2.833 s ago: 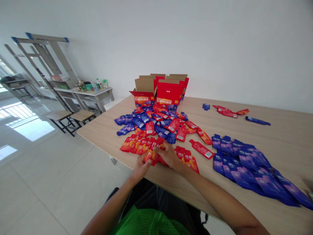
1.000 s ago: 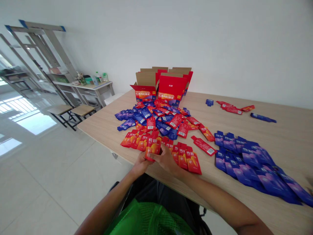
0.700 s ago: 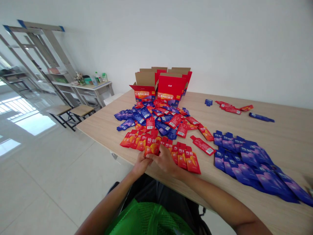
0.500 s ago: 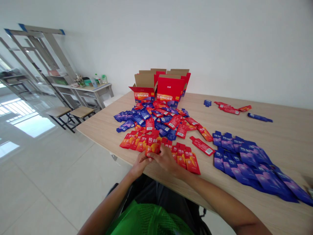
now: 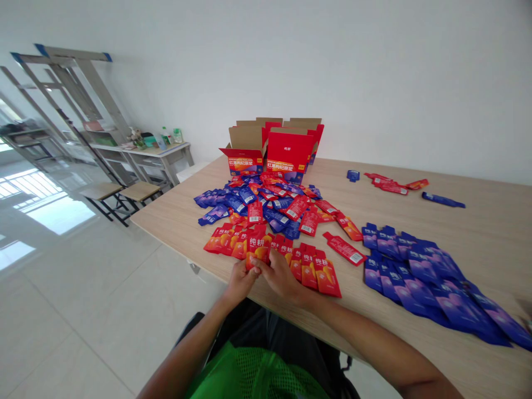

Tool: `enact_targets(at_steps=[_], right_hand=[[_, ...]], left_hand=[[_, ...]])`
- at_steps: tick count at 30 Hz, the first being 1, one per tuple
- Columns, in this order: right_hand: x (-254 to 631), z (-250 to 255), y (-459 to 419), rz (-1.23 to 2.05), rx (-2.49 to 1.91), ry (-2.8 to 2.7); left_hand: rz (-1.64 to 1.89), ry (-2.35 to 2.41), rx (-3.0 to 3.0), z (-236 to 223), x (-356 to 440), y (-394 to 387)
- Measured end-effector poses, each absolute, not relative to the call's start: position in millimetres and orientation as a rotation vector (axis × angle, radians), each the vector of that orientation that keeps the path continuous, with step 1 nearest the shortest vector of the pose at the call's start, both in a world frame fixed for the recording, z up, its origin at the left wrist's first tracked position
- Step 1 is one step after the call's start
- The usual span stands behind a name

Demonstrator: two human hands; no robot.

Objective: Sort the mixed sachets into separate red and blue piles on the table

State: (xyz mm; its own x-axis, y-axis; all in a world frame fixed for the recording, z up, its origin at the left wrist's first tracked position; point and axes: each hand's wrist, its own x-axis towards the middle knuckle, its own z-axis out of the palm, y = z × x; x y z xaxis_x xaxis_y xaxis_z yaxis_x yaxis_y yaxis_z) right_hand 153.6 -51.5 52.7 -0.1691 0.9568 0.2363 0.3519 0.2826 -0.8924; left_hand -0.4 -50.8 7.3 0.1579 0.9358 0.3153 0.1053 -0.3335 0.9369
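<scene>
Near the table's front edge, my left hand (image 5: 242, 281) and my right hand (image 5: 279, 274) pinch the lower part of one red sachet (image 5: 257, 247) between them. The sachet's printed front, with orange fruit and white characters, faces me. Flat on the table to both sides of it lies an overlapping row of red sachets (image 5: 327, 274), fronts up. Just beyond is a loose heap of mixed red and blue sachets (image 5: 270, 202). One more red sachet (image 5: 344, 249) rests barcode side up, to the right of the row.
Overlapping rows of blue sachets (image 5: 415, 277) cover the table's right part. Open red cartons (image 5: 288, 149) stand behind the heap. A few stray red sachets (image 5: 390, 185) and a blue one (image 5: 443, 199) lie farther back. Stools (image 5: 142, 191) stand left on the floor.
Both hands and the held red sachet have shifted very slightly, with the sachet a little lower and nearer me. The heap, the rows and the cartons stay as they were.
</scene>
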Motion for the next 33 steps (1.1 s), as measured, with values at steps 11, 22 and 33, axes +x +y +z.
enact_targets(at_steps=[11,22,33], right_hand=[[156.6,61.9,-47.0,1.244,-1.153,-1.764],[150.8,63.1,-54.3,1.197,-1.171,-1.715],[145.9,47.2,-40.2,1.607,-0.949,-1.348]], left_hand=[[1.257,1.085,1.459,5.4,-3.5,-62.0],[1.357,1.196,1.530,9.8,-11.9,-59.3],[1.501,1.452,1.459,35.3,-54.6,-14.8]])
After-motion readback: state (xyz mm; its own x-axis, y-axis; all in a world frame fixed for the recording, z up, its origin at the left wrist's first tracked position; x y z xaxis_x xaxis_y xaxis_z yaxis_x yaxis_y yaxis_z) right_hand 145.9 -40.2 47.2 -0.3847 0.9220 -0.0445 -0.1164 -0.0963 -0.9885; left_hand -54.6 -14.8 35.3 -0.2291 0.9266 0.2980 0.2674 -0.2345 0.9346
